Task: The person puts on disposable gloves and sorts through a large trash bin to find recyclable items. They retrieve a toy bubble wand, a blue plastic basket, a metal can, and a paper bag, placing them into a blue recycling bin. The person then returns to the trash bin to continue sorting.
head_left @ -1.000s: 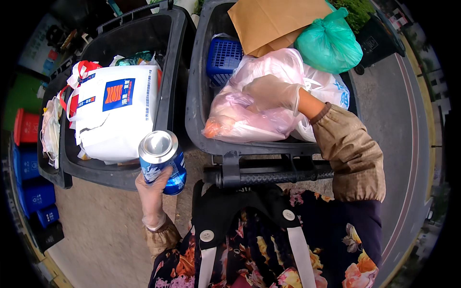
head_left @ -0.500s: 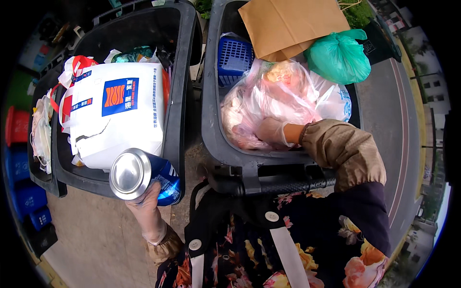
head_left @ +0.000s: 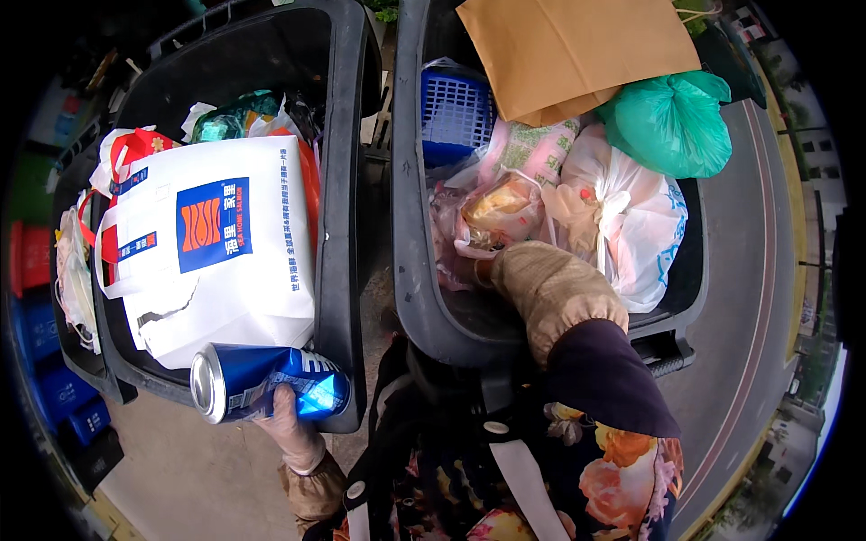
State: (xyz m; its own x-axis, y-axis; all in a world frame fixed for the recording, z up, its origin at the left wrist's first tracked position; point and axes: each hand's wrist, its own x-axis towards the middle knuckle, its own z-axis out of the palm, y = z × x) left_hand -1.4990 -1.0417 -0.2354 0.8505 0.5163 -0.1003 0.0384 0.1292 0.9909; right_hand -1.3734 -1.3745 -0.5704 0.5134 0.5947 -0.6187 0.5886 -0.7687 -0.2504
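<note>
In my gloved left hand (head_left: 292, 429) is a large blue drink can (head_left: 257, 380), tilted on its side, with its silver end to the left. The fingers wrap it from below, just in front of a white paper bag (head_left: 234, 288) in the left bin. My right arm, in a tan sleeve cover (head_left: 559, 293), reaches down into the right bin (head_left: 469, 329). The right hand itself is hidden under a clear bag of food waste (head_left: 501, 216); only a bit of wrist shows. Beside that arm sits a tied white plastic bag (head_left: 622, 225).
A blue plastic basket (head_left: 456, 113) stands in the right bin's far left corner. A brown paper bag (head_left: 577, 54) and a knotted green bag (head_left: 672, 126) lie across its far side. The left bin's wall (head_left: 341, 216) rises between the bins. A road (head_left: 753, 270) runs along the right.
The can has rolled from end-up to lying sideways in my left hand. My right hand has gone deeper into the bin and out of sight, and the bags there have shifted apart.
</note>
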